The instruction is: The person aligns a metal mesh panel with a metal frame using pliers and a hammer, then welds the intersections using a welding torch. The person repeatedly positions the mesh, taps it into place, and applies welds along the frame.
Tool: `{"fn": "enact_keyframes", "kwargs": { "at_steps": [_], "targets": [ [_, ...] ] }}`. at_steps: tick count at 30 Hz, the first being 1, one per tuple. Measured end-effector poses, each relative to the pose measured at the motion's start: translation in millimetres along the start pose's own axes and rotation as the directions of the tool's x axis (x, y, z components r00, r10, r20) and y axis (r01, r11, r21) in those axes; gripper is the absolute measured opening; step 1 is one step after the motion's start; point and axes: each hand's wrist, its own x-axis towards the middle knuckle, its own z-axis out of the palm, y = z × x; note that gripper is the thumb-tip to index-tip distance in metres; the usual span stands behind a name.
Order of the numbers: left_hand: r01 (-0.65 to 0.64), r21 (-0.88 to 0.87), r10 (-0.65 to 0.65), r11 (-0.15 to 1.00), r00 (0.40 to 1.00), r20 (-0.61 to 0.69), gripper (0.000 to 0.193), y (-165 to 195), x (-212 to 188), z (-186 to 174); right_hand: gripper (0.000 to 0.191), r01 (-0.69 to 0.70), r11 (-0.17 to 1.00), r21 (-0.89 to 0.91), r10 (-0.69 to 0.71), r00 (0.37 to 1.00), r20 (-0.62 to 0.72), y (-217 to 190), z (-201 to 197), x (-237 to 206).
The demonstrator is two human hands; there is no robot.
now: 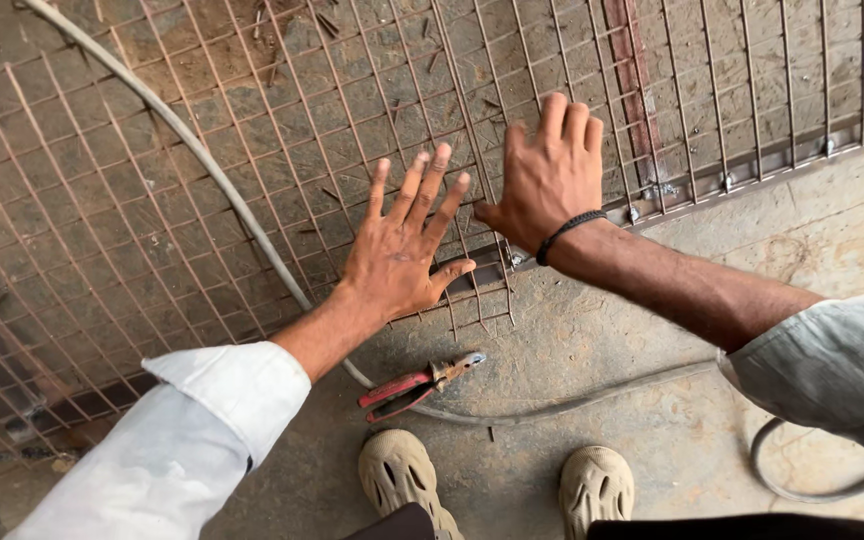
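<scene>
My left hand (pixel 400 250) lies flat with fingers spread on a rusty wire mesh panel (pixel 152 200) on the concrete floor. My right hand (pixel 549 175), with a black band on its wrist, presses flat on the mesh just to the right, fingers together and pointing away. Neither hand holds anything. Both rest near the mesh's near edge, where a second mesh panel (pixel 752 80) on a metal frame begins to the right.
Red-handled pliers (pixel 420 383) lie on the floor just below my left hand. A grey cable (pixel 232 200) runs across the mesh and curves past the pliers. My two beige shoes (pixel 497 485) stand at the bottom. Another cable loop (pixel 802 490) lies at the lower right.
</scene>
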Motion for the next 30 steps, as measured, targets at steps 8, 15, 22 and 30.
{"fn": "enact_keyframes", "kwargs": {
  "at_steps": [8, 15, 22, 30],
  "targets": [
    [-0.051, -0.019, 0.053, 0.999, 0.989, 0.139, 0.093, 0.8, 13.6, -13.7, 0.078, -0.075, 0.993, 0.092, 0.084, 0.992, -0.096, -12.3, -10.3, -6.8],
    [0.076, -0.174, -0.098, 0.982, 0.988, -0.122, 0.054, 13.0, 14.3, -10.5, 0.085, -0.128, 0.971, 0.200, 0.153, 0.981, -0.117, -22.3, -13.3, -7.3],
    [0.151, -0.124, -0.173, 0.981, 0.966, -0.192, 0.045, 27.3, 27.7, -6.4, 0.089, -0.148, 0.980, 0.134, 0.153, 0.988, -0.032, -24.9, -17.9, -3.4],
    [0.186, -0.139, -0.204, 0.973, 0.971, -0.129, 0.045, 26.5, 30.8, 0.3, 0.080, -0.188, 0.975, 0.116, 0.192, 0.981, -0.026, -30.9, -27.2, -1.8]
  ]
}}
